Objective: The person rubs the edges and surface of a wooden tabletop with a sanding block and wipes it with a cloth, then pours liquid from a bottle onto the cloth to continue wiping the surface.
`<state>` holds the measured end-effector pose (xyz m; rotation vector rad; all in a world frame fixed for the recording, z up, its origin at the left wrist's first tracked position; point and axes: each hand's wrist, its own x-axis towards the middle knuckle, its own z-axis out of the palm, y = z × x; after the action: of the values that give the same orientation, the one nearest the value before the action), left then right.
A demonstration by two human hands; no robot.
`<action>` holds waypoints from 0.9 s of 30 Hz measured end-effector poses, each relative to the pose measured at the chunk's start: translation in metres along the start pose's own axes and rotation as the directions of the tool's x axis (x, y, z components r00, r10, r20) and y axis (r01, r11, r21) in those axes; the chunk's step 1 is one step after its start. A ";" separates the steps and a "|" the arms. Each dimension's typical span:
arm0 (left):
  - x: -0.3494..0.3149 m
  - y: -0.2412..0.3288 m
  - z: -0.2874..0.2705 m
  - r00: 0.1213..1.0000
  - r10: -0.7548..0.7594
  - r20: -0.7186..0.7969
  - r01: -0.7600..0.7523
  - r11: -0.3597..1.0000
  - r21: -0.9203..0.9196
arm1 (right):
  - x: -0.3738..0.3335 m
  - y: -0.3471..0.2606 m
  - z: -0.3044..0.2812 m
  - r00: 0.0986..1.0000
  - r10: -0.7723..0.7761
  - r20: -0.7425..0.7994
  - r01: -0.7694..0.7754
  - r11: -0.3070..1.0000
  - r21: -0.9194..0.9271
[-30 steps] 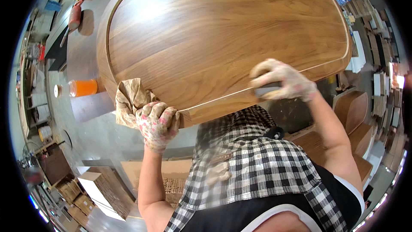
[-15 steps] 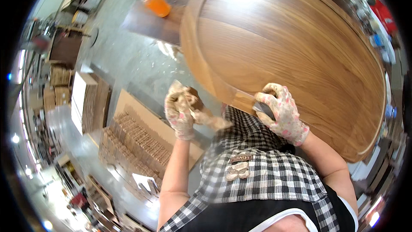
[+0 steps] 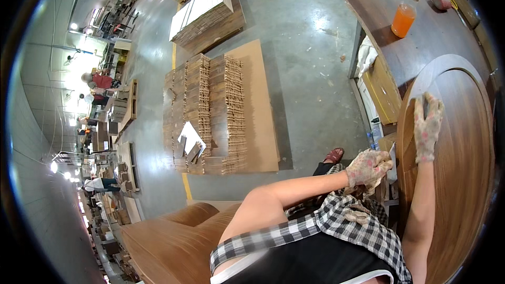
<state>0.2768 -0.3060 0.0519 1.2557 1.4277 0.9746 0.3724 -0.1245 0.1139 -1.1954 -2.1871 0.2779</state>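
Observation:
My left hand, in a pale glove with pink spots, is closed on a crumpled beige rag that hangs below the fingers. A thin whitish flat piece shows at its fingertips; whether the hand grips it too is unclear. My right hand, gloved alike, rests on the raised rim of a large rounded wooden tabletop. Its fingers are stretched out along the rim. No tool shows in it, and the underside of the palm is hidden.
An orange-filled bottle stands on a dark brown table beyond the tabletop. To the left, stacked wooden pieces lie on a cardboard sheet. Behind them is a stack of white-topped panels. A brown cushioned seat is near me.
My view has swung left. My right hand has moved along the rim, and the dark grey piece it held no longer shows. My left hand has come close to the tabletop's edge with the rag.

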 end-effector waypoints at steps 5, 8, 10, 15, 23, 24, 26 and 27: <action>0.004 0.063 0.020 0.968 0.010 -0.251 -0.020 0.999 -0.037 | -0.054 -0.027 -0.089 0.984 -0.132 0.121 0.112 0.980 0.163; 0.000 0.085 0.023 0.953 -0.194 -0.232 0.171 0.978 -0.116 | -0.096 -0.001 -0.135 0.968 -0.162 0.192 0.105 0.955 0.277; 0.007 0.050 0.028 0.914 -0.052 -0.402 0.077 0.996 0.046 | -0.130 0.033 -0.163 0.962 -0.155 0.226 0.069 0.935 0.348; 0.031 -0.038 -0.015 0.789 -0.300 -0.537 0.024 0.887 -0.461 | -0.233 0.082 -0.153 0.898 -0.094 0.430 -0.044 0.953 0.300; 0.027 -0.074 -0.043 0.758 -0.263 -0.597 -0.021 0.905 -0.425 | -0.319 0.109 -0.166 0.912 -0.041 0.409 -0.097 0.945 0.311; 0.027 -0.072 -0.041 0.757 -0.266 -0.597 -0.017 0.905 -0.424 | -0.305 0.101 -0.148 0.929 -0.103 0.356 -0.018 0.947 0.321; 0.031 -0.068 -0.038 0.772 -0.271 -0.575 -0.010 0.899 -0.437 | -0.271 0.084 -0.101 0.955 -0.195 0.222 0.127 0.949 0.289; 0.033 -0.067 -0.040 0.775 -0.270 -0.571 -0.012 0.898 -0.440 | -0.247 0.068 -0.078 0.962 -0.206 0.181 0.141 0.938 0.316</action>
<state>0.2229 -0.2822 -0.0089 0.5003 1.6416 1.5962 0.5643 -0.2954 0.0396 -0.8284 -2.3103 0.6634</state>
